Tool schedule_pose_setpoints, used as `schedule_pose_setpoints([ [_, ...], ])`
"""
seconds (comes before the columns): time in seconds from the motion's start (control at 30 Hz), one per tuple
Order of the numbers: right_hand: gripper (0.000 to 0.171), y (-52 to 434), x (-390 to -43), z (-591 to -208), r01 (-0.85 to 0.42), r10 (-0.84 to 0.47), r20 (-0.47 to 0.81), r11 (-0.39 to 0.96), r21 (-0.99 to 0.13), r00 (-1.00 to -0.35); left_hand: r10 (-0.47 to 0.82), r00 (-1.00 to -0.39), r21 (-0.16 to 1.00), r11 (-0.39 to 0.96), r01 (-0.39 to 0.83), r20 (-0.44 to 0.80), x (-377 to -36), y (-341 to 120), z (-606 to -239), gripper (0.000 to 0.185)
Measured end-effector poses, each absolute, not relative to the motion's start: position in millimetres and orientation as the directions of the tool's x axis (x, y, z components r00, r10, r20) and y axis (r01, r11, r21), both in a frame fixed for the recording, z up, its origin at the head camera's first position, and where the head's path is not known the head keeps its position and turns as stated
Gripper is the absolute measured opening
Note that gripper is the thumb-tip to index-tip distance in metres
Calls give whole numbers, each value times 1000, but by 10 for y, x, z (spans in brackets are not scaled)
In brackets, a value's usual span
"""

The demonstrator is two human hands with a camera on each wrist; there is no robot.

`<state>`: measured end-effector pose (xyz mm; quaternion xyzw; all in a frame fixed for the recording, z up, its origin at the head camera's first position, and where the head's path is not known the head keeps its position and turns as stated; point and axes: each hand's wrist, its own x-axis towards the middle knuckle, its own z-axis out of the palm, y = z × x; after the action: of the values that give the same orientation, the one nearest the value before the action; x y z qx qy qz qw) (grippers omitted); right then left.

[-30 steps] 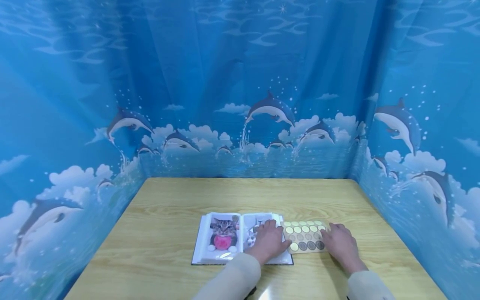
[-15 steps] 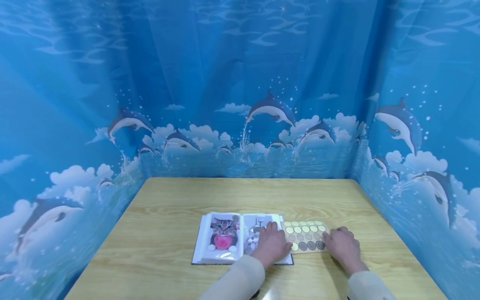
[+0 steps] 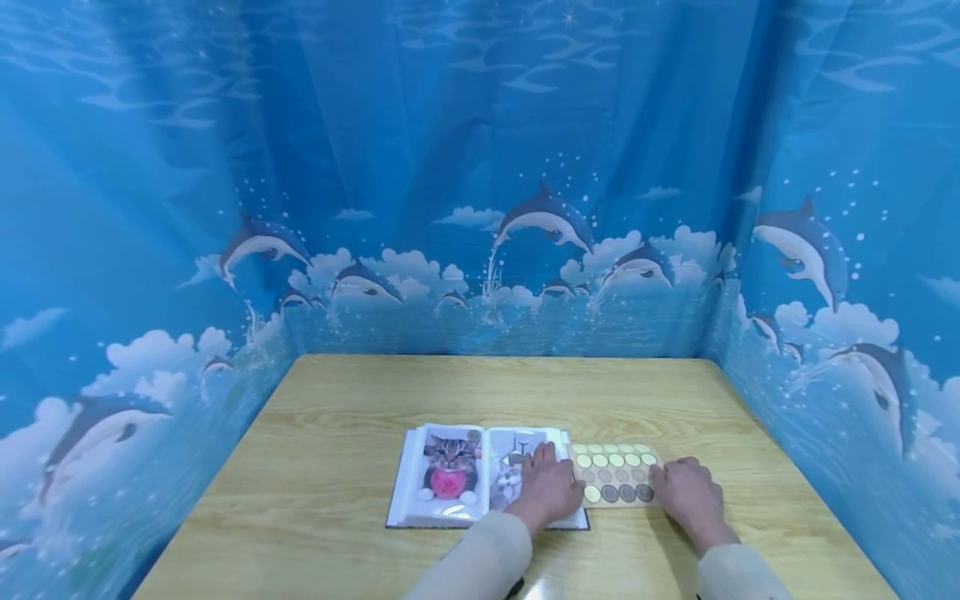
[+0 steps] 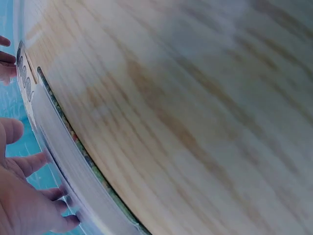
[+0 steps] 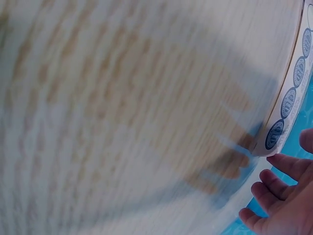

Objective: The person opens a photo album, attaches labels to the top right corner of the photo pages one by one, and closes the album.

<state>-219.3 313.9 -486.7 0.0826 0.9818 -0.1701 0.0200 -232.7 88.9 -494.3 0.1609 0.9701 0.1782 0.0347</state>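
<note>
- A blue curtain (image 3: 150,250) printed with dolphins and clouds walls the space on three sides.
- A light wooden table (image 3: 337,400) fills the floor of the view.
- An open photo album (image 3: 450,475) lies near its front edge, a cat picture on the left page.
- The left hand (image 3: 551,487) rests flat on the right page, fingers relaxed.
- A sticker sheet (image 3: 617,475) lies just beside the album.
- The right hand (image 3: 686,492) touches the sheet's right edge, fingers loosely extended, pinching nothing.
</note>
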Motion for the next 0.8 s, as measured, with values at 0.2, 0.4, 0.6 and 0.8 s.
schedule_pose_setpoints([
  [0.2,54,3144,-2222,-4818,203,182,-91,902,-380,-979,327,-945,417,855,309,31,-2324,849,-4905,48],
  [0.4,51,3124,-2223,-4762,184,188,-39,855,-486,-981,328,-939,503,798,333,101,-2372,767,-4840,50],
  [0.6,56,3025,-2230,-4702,161,207,4,770,-617,-978,295,-943,595,734,326,153,-2434,685,-4766,58],
  [0.8,54,2912,-2249,-4623,187,235,-28,689,-701,-972,260,-960,756,607,246,104,-2481,627,-4706,65],
])
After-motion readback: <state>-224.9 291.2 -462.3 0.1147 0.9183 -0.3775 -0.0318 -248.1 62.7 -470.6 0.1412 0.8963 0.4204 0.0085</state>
